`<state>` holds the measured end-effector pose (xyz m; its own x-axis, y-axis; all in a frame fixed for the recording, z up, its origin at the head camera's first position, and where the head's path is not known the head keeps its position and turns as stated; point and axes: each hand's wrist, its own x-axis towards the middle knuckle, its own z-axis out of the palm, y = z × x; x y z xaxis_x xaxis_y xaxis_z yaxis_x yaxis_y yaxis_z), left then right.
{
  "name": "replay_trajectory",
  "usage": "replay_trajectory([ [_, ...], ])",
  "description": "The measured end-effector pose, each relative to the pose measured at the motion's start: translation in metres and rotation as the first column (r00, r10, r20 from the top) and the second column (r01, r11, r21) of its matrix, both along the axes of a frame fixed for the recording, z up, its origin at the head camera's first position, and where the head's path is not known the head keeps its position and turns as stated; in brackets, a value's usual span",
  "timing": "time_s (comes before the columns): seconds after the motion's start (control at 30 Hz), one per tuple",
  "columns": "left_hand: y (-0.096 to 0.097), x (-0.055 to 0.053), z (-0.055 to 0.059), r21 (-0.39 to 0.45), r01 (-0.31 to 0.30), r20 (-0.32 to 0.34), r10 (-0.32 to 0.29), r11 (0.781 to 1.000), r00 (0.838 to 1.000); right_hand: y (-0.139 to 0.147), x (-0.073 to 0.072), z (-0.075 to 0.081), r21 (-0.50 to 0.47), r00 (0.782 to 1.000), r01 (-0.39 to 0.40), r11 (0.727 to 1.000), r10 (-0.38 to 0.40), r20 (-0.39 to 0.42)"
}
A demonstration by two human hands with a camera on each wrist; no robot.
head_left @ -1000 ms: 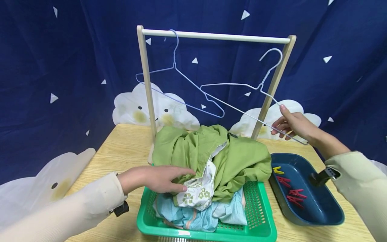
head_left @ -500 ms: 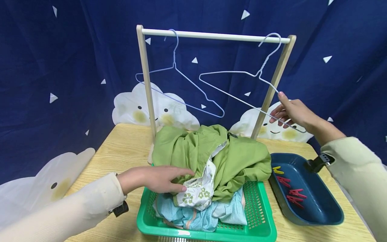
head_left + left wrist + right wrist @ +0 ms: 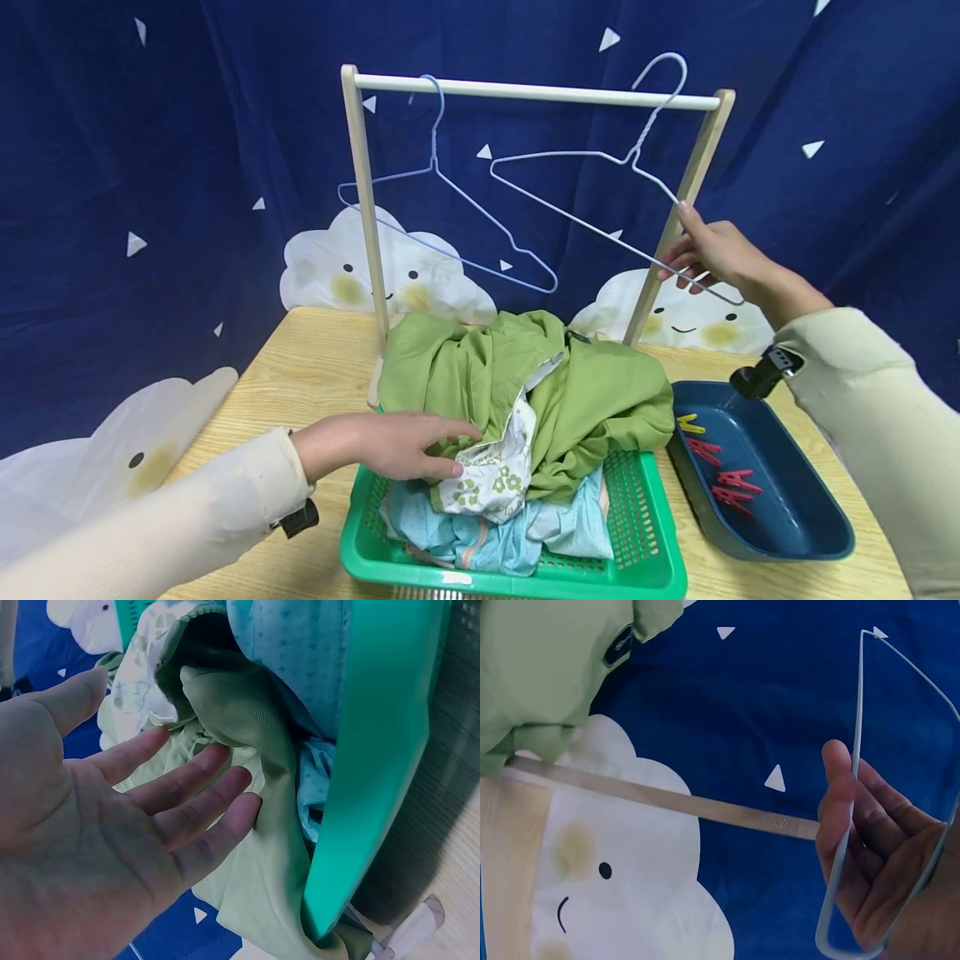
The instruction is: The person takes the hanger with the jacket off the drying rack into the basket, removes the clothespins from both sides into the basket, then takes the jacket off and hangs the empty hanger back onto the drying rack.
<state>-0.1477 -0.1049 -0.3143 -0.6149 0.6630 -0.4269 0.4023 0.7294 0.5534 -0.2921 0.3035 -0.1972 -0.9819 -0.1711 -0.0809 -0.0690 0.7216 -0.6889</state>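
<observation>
My right hand holds a white wire hanger by its right shoulder, with the thumb on the wire. In the right wrist view the hanger's loop passes around the fingers of that hand. The hook stands at the white rail near its right end; whether it bears on the rail I cannot tell. My left hand lies with extended fingers at a green garment, beside its white printed lining. The left wrist view shows that hand's palm holding nothing.
A light blue hanger hangs on the rail's left part. Light blue clothes lie under the green garment in a green basket. To the right stands a dark blue tub with several red clothespins and a yellow one.
My right hand has raised the white hanger and moved it slightly left, bringing the hook from below the rail up to it. My left hand has stayed still.
</observation>
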Motion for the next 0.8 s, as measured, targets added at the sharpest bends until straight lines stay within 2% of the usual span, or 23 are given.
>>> replay_trajectory([
  [0.27, 0.0, 0.002, -0.001, 0.001, -0.009, 0.003, 0.009, 1.0, 1.0, -0.008, -0.008, -0.004, -0.02, 0.999, 0.007, 1.0, -0.006, 0.034],
  [0.8, -0.002, 0.003, -0.002, 0.007, -0.009, 0.004, 0.009, 1.0, 1.0, -0.012, -0.014, -0.025, -0.005, 0.997, 0.0, 1.0, 0.0, 0.075],
])
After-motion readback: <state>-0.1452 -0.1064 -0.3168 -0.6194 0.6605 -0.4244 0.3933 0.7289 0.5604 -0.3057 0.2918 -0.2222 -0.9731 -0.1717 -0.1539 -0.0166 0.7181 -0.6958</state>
